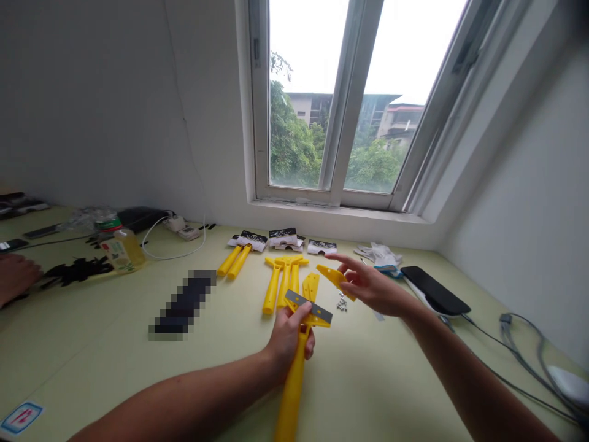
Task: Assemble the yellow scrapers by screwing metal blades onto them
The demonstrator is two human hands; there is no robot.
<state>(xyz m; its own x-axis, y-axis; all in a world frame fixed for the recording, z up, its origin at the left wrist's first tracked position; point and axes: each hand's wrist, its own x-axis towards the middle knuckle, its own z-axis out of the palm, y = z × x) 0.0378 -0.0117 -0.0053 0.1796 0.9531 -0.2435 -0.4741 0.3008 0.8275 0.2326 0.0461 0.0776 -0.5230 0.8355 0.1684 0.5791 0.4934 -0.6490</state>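
Two hands, both gripping. Left hand (285, 341) clamped round the neck of a yellow scraper (291, 399), thumb pressing a grey blade (315, 310) flat across its head; handle points toward the wearer. Right hand (370, 285) pinches a yellow plate (327, 274) between thumb and fingers, raised just right of the scraper head, apart from it. No writing legible on blade or plastic.

Just beyond: loose yellow plates (311, 283) on the table (221, 387), small pile of screws (341, 303) near the right hand. Three more scrapers (271, 288) side by side behind, two yellow handles (239, 263) to their left. Printed cards (282, 236) in a row toward the window, white lettering on black, too small to read.

Right: white gloves (381, 253), black phone (437, 291). Left: drink bottle (131, 248), fruit-printed label, text unreadable; pixelated dark object (186, 304); another person's hand (18, 276) at the edge. Bottom left corner: blue-bordered sticker (22, 418), red characters, maybe "12", can't confirm.
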